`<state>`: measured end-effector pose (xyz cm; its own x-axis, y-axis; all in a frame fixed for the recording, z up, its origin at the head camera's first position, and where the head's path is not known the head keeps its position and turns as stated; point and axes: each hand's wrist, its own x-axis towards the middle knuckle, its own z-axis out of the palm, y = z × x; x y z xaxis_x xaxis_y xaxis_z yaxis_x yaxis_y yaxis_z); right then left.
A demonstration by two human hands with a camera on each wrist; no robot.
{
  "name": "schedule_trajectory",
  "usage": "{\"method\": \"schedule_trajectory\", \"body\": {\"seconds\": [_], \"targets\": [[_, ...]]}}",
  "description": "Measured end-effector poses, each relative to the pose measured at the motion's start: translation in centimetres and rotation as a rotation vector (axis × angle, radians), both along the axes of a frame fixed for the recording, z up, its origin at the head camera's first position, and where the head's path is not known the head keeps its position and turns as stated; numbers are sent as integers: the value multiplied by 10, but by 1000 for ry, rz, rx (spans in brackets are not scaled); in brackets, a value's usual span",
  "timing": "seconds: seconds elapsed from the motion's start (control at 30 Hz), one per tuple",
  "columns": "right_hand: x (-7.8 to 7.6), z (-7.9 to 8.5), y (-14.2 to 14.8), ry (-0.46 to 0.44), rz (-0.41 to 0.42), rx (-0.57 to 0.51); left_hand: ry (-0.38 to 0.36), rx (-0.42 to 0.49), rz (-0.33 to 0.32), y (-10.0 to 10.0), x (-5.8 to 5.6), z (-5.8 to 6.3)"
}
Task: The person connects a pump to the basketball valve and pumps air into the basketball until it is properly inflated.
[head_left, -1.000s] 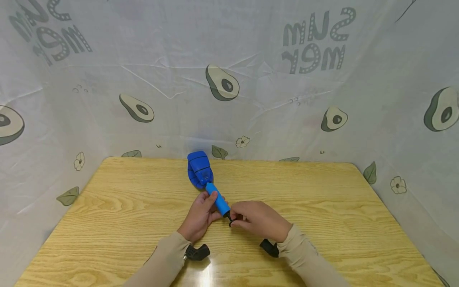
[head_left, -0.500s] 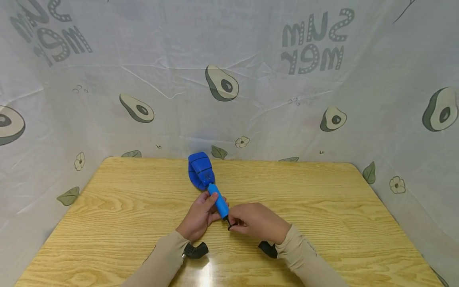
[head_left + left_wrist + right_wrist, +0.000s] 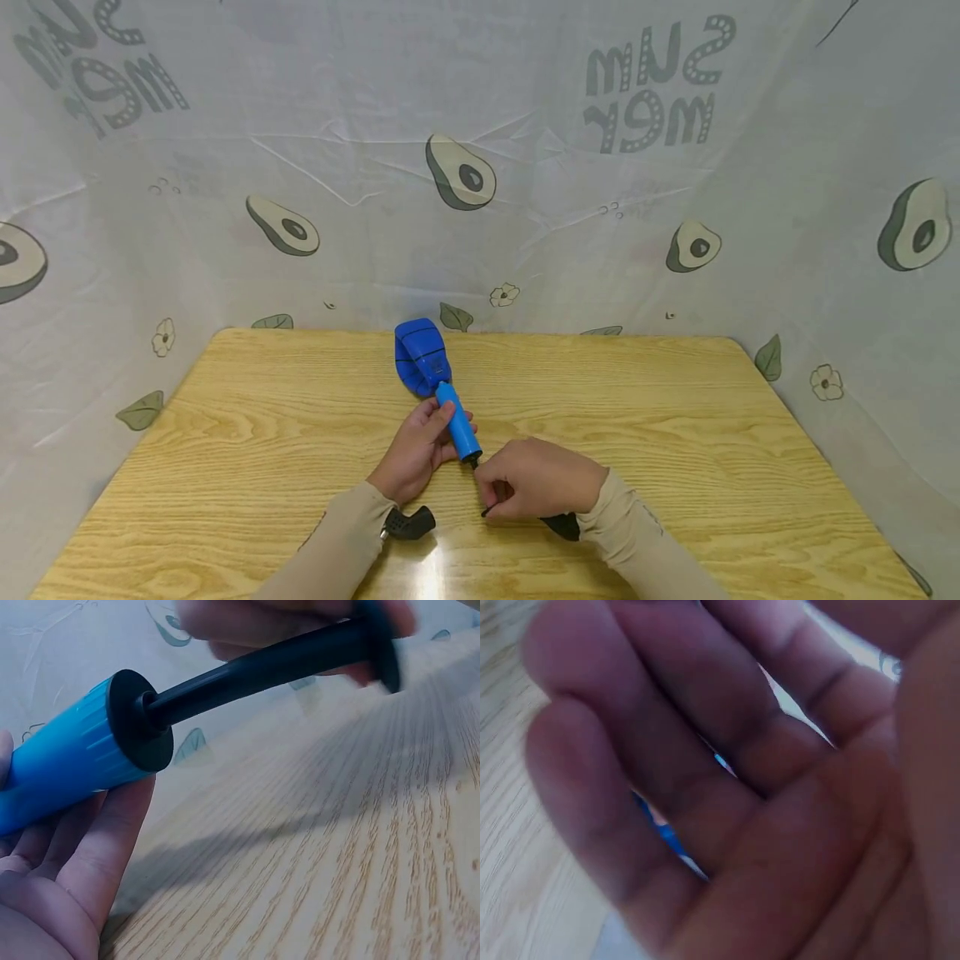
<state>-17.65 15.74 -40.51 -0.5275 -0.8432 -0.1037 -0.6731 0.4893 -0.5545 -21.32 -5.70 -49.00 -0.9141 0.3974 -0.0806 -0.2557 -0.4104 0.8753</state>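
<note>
Left hand (image 3: 415, 452) grasping a blue hand pump (image 3: 458, 427) above the wood-grained table (image 3: 262, 442); right hand (image 3: 543, 479) pinching the extended black plunger (image 3: 262, 673) by its handle. Beyond the pump's far end, a blue black-lined article (image 3: 420, 350), seemingly an inflatable.

Two hands (image 3: 412, 450) (image 3: 543, 479), one pump (image 3: 459, 427), one folded blue piece (image 3: 420, 348), one table (image 3: 660, 408).

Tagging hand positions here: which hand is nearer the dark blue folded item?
Left. The left hand grips the light blue pump just this side of the dark blue folded item; the right hand is farther off, holding the black handle at the pump's opposite end.
</note>
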Motion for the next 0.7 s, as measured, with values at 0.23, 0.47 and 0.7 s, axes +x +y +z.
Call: {"method": "schedule_trajectory", "body": {"seconds": [0.23,0.47,0.7], "targets": [[3,0,-2,-53,28,30,-2,-6,23,0,0,0],[1,2,1,11,-41,40,-8,-36,42,4,-1,0],[-3,-2,3,137,-136,-6,21,-96,20,6,2,0]]}}
